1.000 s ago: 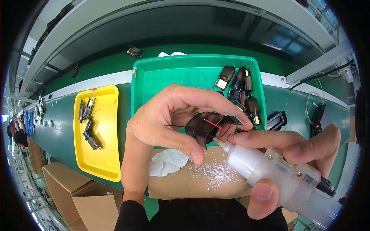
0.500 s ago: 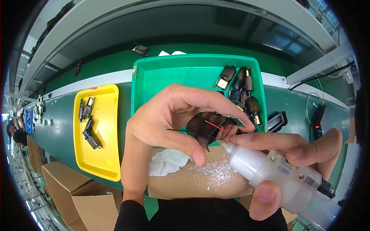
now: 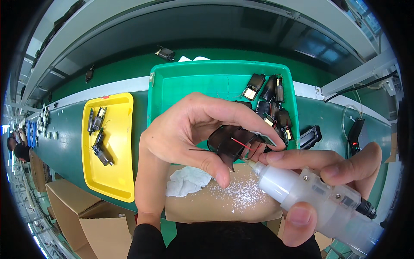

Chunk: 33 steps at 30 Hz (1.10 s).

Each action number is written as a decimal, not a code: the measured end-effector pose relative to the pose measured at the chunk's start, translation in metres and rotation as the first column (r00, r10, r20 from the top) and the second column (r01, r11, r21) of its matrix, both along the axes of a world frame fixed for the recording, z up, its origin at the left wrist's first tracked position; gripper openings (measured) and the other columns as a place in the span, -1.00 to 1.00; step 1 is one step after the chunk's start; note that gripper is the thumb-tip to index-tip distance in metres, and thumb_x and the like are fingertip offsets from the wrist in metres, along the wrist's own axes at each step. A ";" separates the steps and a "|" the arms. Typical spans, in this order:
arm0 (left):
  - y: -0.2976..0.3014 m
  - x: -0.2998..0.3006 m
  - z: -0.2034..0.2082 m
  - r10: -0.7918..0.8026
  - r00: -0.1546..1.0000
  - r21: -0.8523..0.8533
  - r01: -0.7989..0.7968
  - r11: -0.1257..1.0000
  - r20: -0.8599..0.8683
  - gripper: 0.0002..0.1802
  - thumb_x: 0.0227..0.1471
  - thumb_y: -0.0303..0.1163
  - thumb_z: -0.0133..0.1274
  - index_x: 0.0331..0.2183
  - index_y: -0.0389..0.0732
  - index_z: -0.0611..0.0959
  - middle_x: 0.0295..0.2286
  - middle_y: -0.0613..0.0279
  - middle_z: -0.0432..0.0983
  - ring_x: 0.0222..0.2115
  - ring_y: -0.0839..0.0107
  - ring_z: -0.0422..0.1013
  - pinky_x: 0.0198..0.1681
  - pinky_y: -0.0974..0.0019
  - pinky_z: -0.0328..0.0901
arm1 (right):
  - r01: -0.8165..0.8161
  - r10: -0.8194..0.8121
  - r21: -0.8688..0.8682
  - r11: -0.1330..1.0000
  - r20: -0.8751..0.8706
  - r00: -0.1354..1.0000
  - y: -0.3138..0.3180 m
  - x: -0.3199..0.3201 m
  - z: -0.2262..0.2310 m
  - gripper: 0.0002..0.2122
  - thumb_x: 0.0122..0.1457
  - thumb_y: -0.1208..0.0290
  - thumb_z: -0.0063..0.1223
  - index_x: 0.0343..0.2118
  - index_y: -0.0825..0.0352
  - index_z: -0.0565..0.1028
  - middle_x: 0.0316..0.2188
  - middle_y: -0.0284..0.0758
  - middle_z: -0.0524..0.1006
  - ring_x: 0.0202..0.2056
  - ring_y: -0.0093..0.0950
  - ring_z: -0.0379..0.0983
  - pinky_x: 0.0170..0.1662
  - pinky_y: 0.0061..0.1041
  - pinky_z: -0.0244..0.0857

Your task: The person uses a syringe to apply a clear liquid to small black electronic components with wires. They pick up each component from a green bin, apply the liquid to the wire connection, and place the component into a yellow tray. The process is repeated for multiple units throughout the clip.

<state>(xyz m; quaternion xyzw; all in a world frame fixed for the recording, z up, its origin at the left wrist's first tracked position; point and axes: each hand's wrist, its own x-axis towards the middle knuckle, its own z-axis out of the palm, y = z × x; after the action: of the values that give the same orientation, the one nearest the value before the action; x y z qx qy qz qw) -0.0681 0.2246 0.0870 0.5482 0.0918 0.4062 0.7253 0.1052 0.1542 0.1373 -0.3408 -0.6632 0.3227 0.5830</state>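
One bare left hand (image 3: 179,129) and one bare right hand (image 3: 355,166) show, with one curved black plastic housing (image 3: 226,140), one translucent white cylindrical dispenser (image 3: 299,192), one crumpled white tissue (image 3: 187,181), one shallow yellow plastic tray (image 3: 110,183) and one rectangular green plastic bin (image 3: 194,82). The tray has at least three small black wired units (image 3: 102,155); the bin, at least five, too overlapped for exact counting.

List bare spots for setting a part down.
Lower end of the yellow tray, below its black modules; upper left of the green tray, beyond the left hand. Crowded: the green tray's right end, with heaped modules.
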 end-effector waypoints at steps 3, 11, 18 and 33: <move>0.000 -0.003 -0.002 0.008 1.000 0.014 -0.008 1.000 -0.001 -0.21 -0.64 -0.19 0.42 -0.31 -0.51 0.55 -0.42 -0.02 0.49 -0.44 0.35 0.40 -0.34 0.37 0.28 | 0.046 -0.045 0.020 0.999 -0.035 0.998 0.001 -0.004 -0.004 -0.54 -0.02 0.29 0.06 -0.36 0.40 -0.02 -0.50 0.08 0.45 -0.53 -0.28 0.50 -0.42 -0.48 0.46; 0.002 -0.001 -0.001 -0.022 1.000 0.032 0.022 0.999 0.014 -0.21 -0.64 -0.21 0.42 -0.30 -0.52 0.54 -0.40 -0.03 0.50 -0.41 0.35 0.41 -0.32 0.37 0.30 | 0.118 -0.117 0.011 0.993 -0.067 0.991 -0.001 -0.009 -0.002 -0.53 -0.03 0.27 0.07 -0.36 0.40 -0.01 -0.52 0.07 0.45 -0.56 -0.28 0.49 -0.44 -0.48 0.46; 0.001 -0.004 -0.001 -0.017 1.000 0.013 0.017 1.000 -0.020 -0.20 -0.65 -0.19 0.42 -0.29 -0.50 0.55 -0.40 -0.02 0.50 -0.41 0.35 0.42 -0.31 0.37 0.31 | 0.101 -0.100 0.017 0.995 -0.066 0.993 -0.001 -0.010 -0.005 -0.54 -0.02 0.26 0.06 -0.36 0.40 -0.01 -0.51 0.06 0.46 -0.56 -0.29 0.50 -0.45 -0.49 0.45; 0.002 -0.002 -0.003 -0.034 0.999 0.049 0.032 0.998 0.030 -0.21 -0.61 -0.24 0.42 -0.27 -0.52 0.52 -0.35 -0.08 0.48 -0.38 0.32 0.41 -0.29 0.34 0.29 | -0.026 0.027 0.038 0.999 -0.021 0.999 0.003 0.002 -0.005 -0.51 -0.03 0.23 0.08 -0.34 0.38 -0.02 -0.46 0.04 0.46 -0.50 -0.26 0.51 -0.37 -0.45 0.46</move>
<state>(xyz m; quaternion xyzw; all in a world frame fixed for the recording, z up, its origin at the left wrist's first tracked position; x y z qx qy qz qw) -0.0698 0.2269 0.0844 0.5608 0.0615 0.4047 0.7197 0.1077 0.1569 0.1322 -0.3177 -0.6673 0.3214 0.5919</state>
